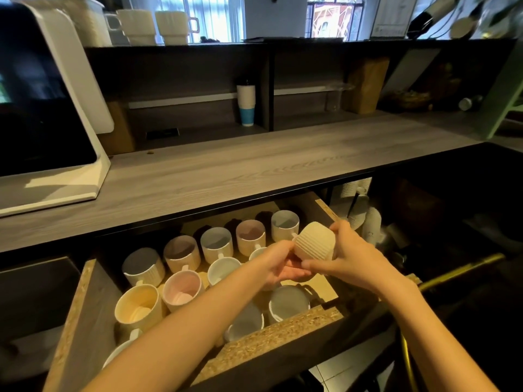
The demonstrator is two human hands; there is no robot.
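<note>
A cream ribbed cup is held tilted, bottom toward me, above the right part of an open drawer. My right hand grips the cup from its right side, fingers curled round it. My left hand holds it from below and the left, thumb against the ribbed wall. The drawer holds several mugs standing upright in rows, among them a pink-lined mug and a yellow-lined mug. My forearms cover some of the mugs at the drawer's front.
A grey wooden counter runs above the drawer. A white-framed screen stands at its left. A stack of paper cups stands in a shelf niche behind. White mugs sit on the top shelf. More stacked cups lie right of the drawer.
</note>
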